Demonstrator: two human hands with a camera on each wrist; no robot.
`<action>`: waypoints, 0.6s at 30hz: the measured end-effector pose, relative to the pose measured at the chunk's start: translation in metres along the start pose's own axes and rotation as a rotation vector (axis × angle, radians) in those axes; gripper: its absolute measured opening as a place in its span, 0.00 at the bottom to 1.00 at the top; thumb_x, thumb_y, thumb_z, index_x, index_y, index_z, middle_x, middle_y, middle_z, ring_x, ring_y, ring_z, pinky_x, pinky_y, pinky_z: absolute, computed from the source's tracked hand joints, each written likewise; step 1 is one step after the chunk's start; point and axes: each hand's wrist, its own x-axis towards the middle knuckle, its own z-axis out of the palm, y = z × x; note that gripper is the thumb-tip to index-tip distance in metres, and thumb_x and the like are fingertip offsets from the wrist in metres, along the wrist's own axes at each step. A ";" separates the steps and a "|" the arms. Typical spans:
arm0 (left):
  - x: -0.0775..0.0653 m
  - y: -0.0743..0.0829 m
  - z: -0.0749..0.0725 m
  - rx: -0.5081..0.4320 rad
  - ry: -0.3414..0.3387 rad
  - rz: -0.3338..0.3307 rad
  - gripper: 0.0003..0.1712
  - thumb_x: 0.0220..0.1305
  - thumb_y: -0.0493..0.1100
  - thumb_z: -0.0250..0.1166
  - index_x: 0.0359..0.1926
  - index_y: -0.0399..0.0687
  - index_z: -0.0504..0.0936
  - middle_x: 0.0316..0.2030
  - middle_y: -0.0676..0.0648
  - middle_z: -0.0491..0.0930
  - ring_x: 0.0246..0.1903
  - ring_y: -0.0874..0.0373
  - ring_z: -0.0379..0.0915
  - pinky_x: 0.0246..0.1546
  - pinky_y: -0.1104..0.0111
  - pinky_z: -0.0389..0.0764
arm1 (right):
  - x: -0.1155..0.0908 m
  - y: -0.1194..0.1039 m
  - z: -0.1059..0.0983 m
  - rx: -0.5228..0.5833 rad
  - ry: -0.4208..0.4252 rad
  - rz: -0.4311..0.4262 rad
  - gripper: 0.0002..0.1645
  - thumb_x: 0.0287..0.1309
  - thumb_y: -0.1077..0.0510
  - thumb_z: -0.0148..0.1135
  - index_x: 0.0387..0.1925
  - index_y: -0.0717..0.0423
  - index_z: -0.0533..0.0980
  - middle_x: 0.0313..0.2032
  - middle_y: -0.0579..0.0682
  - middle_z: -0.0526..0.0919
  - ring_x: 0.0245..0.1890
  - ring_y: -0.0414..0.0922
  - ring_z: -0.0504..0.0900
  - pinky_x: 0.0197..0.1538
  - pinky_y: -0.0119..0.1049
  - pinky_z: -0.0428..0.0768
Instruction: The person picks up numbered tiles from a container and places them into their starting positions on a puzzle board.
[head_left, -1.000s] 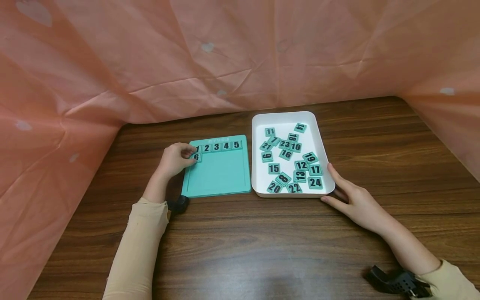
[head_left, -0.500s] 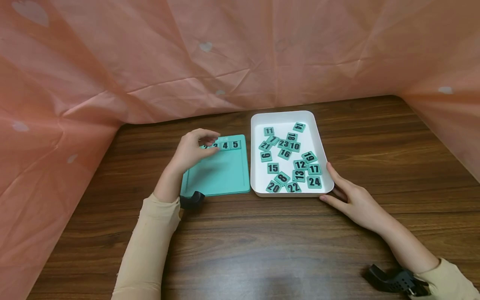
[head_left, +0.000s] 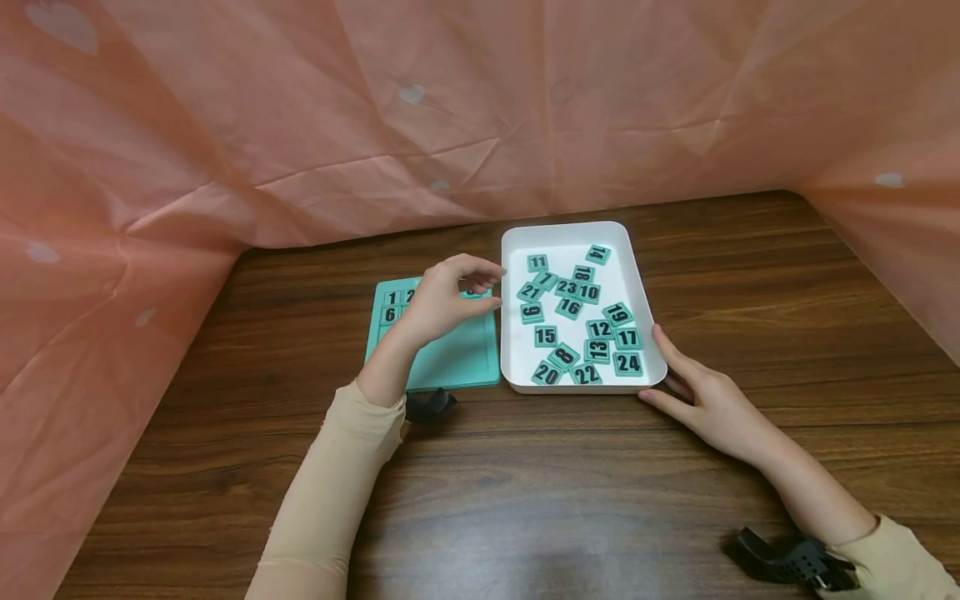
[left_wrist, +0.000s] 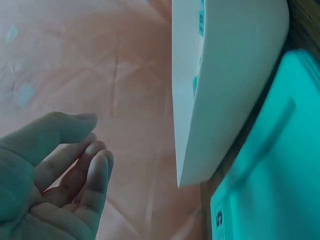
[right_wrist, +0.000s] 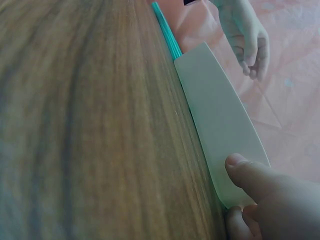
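Note:
My left hand is above the teal board, fingertips at the left rim of the white tray. Thumb and fingers stand apart with nothing between them, as the left wrist view also shows. On the board, number tiles 1 and 6 show; my hand covers much of the top row. Inside the tray lie several loose teal tiles with black numbers, among them 7, 8 and 15. My right hand holds the tray's near right corner, thumb on the front wall.
Board and tray stand side by side on a dark wooden table. A pink cloth with pale hearts hangs behind and along the sides. Black straps sit at both wrists.
My left hand has let go of the tile 6 at the board's left side and moved right across the board to the tray's edge. The right hand keeps its place at the tray corner.

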 end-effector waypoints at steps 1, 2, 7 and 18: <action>0.002 0.001 0.003 -0.010 -0.002 0.004 0.18 0.56 0.36 0.70 0.49 0.41 0.82 0.43 0.45 0.78 0.40 0.55 0.74 0.48 0.67 0.76 | 0.000 0.000 0.000 0.002 0.000 0.001 0.50 0.60 0.55 0.65 0.74 0.53 0.46 0.68 0.68 0.56 0.59 0.61 0.69 0.50 0.09 0.57; 0.003 0.001 0.005 -0.018 -0.004 0.007 0.18 0.55 0.36 0.70 0.49 0.41 0.82 0.43 0.45 0.78 0.40 0.54 0.74 0.47 0.67 0.76 | 0.000 0.000 0.000 0.004 0.000 0.002 0.50 0.60 0.55 0.65 0.74 0.53 0.46 0.68 0.68 0.56 0.59 0.61 0.69 0.50 0.09 0.57; 0.010 0.006 0.015 -0.052 -0.012 0.010 0.18 0.55 0.35 0.70 0.48 0.41 0.82 0.42 0.45 0.78 0.39 0.54 0.74 0.48 0.63 0.77 | 0.000 -0.001 0.000 0.002 -0.005 0.006 0.50 0.60 0.54 0.64 0.75 0.52 0.45 0.68 0.68 0.56 0.59 0.61 0.69 0.51 0.08 0.56; 0.031 0.011 0.031 -0.078 -0.065 0.008 0.18 0.56 0.36 0.69 0.49 0.41 0.82 0.44 0.45 0.80 0.43 0.52 0.76 0.44 0.71 0.76 | -0.001 -0.001 0.001 0.014 0.005 0.000 0.50 0.60 0.55 0.64 0.75 0.51 0.45 0.68 0.68 0.55 0.58 0.60 0.70 0.51 0.09 0.58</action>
